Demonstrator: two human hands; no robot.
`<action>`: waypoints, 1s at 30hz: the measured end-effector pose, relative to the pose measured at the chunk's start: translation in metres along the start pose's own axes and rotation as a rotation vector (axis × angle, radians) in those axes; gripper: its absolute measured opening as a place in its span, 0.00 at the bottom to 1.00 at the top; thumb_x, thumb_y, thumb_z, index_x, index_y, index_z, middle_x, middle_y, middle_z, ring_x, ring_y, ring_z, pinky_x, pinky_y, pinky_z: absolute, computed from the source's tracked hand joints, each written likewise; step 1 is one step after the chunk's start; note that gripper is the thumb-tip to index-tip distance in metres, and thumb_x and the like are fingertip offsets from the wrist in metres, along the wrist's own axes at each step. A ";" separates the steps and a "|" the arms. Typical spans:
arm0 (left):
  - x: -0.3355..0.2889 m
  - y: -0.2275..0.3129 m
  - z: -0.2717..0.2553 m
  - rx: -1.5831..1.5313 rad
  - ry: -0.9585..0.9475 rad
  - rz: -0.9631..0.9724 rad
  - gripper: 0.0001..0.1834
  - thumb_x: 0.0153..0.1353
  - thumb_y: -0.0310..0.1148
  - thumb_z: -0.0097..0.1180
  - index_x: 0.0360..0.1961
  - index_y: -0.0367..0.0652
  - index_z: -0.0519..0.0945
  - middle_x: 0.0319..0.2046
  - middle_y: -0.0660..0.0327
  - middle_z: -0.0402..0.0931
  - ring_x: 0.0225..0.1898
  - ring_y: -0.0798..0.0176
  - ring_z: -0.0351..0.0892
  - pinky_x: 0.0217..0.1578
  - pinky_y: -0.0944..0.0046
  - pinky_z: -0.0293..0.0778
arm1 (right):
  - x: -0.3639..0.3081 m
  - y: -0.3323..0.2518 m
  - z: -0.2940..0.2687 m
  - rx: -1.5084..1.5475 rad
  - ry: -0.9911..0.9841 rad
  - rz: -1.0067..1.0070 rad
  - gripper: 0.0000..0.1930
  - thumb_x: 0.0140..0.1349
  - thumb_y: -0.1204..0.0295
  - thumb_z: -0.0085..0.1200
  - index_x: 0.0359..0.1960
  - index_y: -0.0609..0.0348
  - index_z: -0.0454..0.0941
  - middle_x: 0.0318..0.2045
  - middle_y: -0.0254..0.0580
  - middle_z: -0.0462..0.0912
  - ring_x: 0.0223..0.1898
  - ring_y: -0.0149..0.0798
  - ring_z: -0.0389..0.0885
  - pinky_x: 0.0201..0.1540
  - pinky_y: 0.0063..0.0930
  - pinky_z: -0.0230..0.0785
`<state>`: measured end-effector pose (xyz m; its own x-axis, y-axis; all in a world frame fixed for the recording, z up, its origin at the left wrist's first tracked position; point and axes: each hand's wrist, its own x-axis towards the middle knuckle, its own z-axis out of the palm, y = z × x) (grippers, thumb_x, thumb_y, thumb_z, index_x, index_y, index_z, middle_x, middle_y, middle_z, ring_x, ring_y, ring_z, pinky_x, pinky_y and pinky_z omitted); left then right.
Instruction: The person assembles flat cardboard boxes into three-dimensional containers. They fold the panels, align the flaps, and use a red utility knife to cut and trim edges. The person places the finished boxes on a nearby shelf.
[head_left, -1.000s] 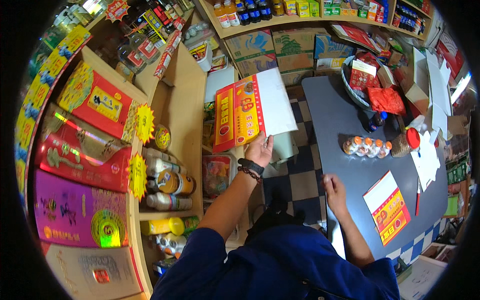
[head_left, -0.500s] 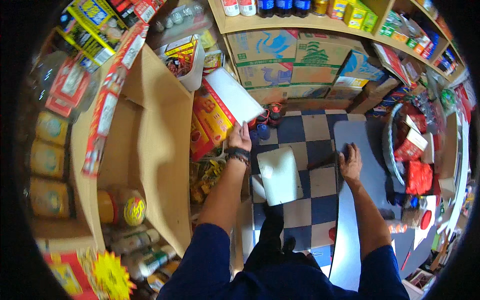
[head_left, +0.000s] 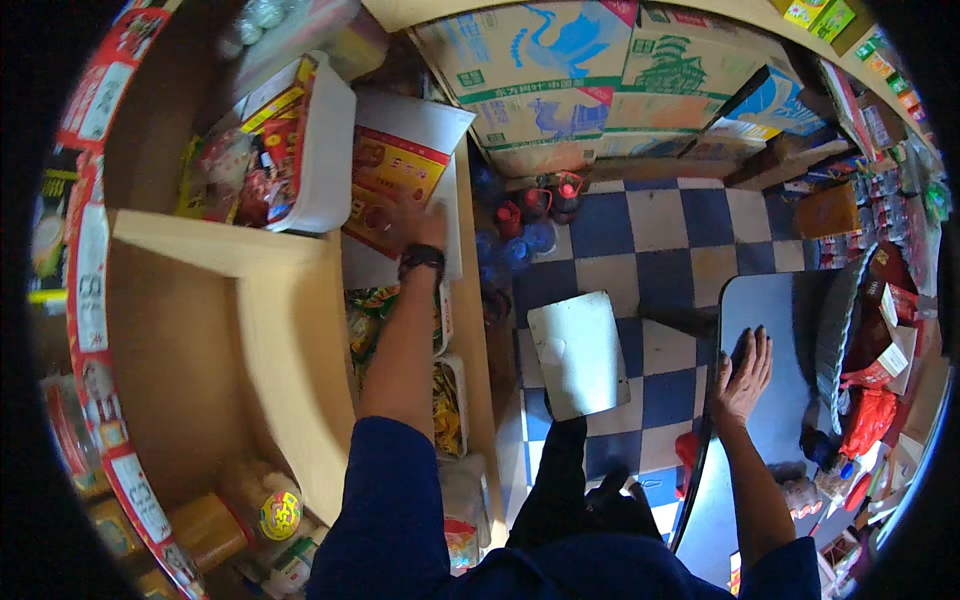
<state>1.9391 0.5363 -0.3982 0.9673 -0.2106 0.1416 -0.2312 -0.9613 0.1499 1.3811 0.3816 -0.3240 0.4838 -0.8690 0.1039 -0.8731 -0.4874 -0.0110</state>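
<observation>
My left hand [head_left: 418, 225], smeared by motion, is over the near edge of a red and yellow cardboard box [head_left: 392, 185] with white flaps. The box sits in the left shelf unit, beside a white plastic tub [head_left: 325, 150] of small packets. Whether my fingers grip the box or only touch it is not visible. My right hand [head_left: 745, 378] rests flat on a dark grey table [head_left: 765, 305], its fingers stretched out and holding nothing.
Below the box, trays of yellow and green packets [head_left: 448, 410] line the shelf. A pale square stool [head_left: 580, 355] stands on the checkered floor. Dark bottles with red caps [head_left: 565, 197] stand before stacked cartons [head_left: 545, 60]. A basket [head_left: 845, 320] of red packages occupies the table's right side.
The box has moved left, deeper into the shelf beside the tub, with my left hand following it. My right hand has stayed on the table. The whole view has shifted.
</observation>
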 end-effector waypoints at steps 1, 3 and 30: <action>0.017 -0.047 0.037 -0.001 0.073 -0.139 0.49 0.50 0.57 0.66 0.70 0.50 0.63 0.74 0.47 0.49 0.70 0.34 0.55 0.62 0.31 0.60 | 0.003 -0.002 -0.002 -0.007 -0.003 -0.028 0.28 0.72 0.56 0.39 0.71 0.53 0.60 0.73 0.48 0.57 0.75 0.54 0.50 0.75 0.53 0.38; 0.034 -0.092 0.063 -0.189 0.063 -0.265 0.54 0.47 0.63 0.66 0.70 0.47 0.62 0.74 0.47 0.50 0.70 0.34 0.55 0.63 0.31 0.59 | 0.008 -0.003 -0.006 0.032 -0.005 -0.032 0.28 0.73 0.56 0.38 0.71 0.53 0.60 0.73 0.49 0.57 0.75 0.55 0.50 0.75 0.53 0.38; 0.165 -0.048 0.094 -1.335 -0.317 -0.581 0.32 0.69 0.52 0.53 0.68 0.49 0.65 0.44 0.52 0.80 0.43 0.51 0.80 0.50 0.50 0.76 | 0.007 0.002 -0.003 0.044 0.009 -0.092 0.29 0.73 0.56 0.37 0.70 0.60 0.61 0.71 0.54 0.60 0.73 0.61 0.53 0.73 0.56 0.42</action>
<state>2.1197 0.5312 -0.4735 0.8970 -0.0617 -0.4377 0.4317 -0.0906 0.8975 1.3827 0.3743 -0.3203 0.5613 -0.8195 0.1156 -0.8212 -0.5688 -0.0450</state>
